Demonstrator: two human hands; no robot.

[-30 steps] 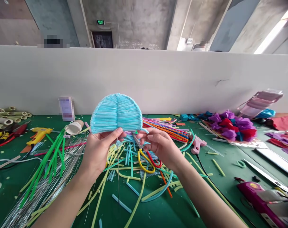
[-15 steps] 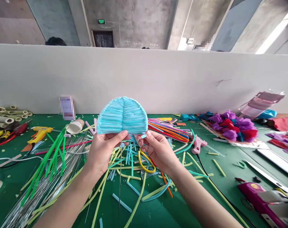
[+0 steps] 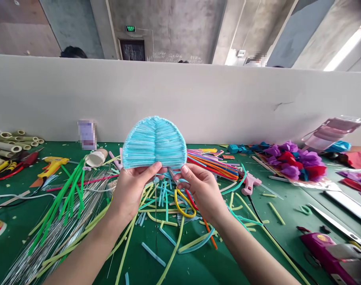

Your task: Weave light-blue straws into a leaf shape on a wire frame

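Note:
My left hand [image 3: 135, 186] is closed on the lower edge of a light-blue pipe-cleaner leaf [image 3: 155, 142], thumb in front. Rounded at the top, the leaf stands upright with a ridge down its middle. A thin wire stem hangs below it. My right hand [image 3: 201, 188] is closed at the leaf's lower right corner. In it are scissors with a yellow handle loop [image 3: 184, 206] hanging under the fingers and a grey metal tip near the leaf's bottom edge. A short blue strip shows by the right fingertips; whether they pinch it I cannot tell.
Cut pipe cleaners [image 3: 168, 233] litter the green table. A yellow glue gun [image 3: 53, 167] and silver wires lie left; a pink glue gun [image 3: 251, 183], purple-red flowers [image 3: 296, 160] and large scissors [image 3: 337, 223] lie right. A white partition [image 3: 180, 99] stands behind.
The right fingers have shifted slightly at the leaf's lower corner, and the scissors' metal tip and red part show more. The leaf is a little higher; the view has moved slightly.

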